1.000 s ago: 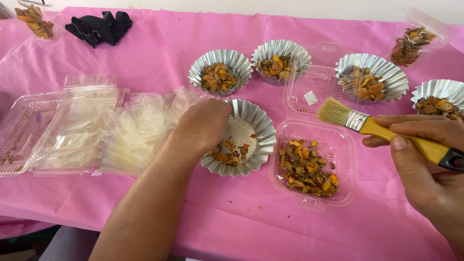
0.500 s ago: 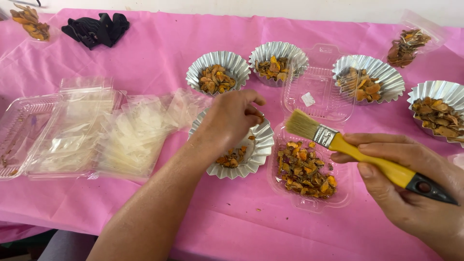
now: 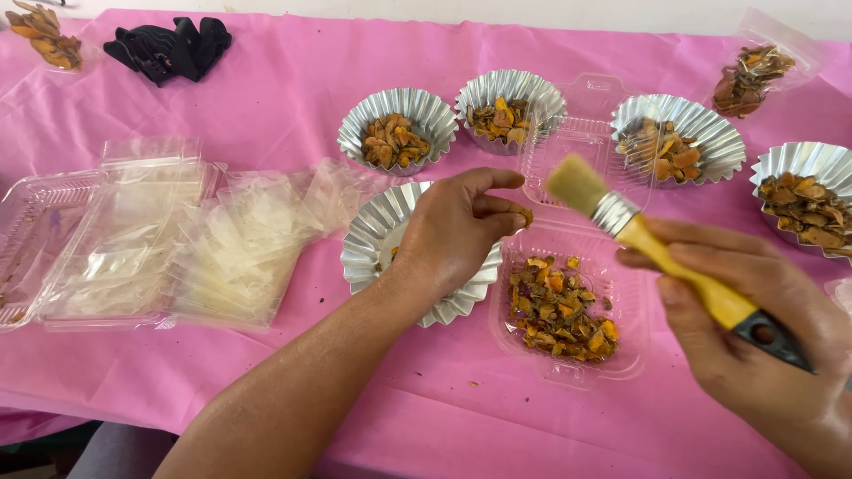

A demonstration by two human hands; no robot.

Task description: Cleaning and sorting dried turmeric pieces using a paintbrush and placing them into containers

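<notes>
The left hand (image 3: 453,232) covers most of the fluted foil cup (image 3: 368,244), hiding its contents; its thumb and forefinger pinch a small orange piece (image 3: 524,215) above the clear plastic tray (image 3: 568,372). The right hand (image 3: 754,355), cut off at the frame's edge, clamps a yellow-handled pastry brush (image 3: 652,257), bristles blurred.

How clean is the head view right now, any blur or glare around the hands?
Head view: the pale bristles of the yellow-handled pastry brush are smeared by motion blur; the left hand stays fairly sharp; lighting is soft and even, with mild glare on the fluted silver foil cup and stacked clear plastic lids.
</notes>
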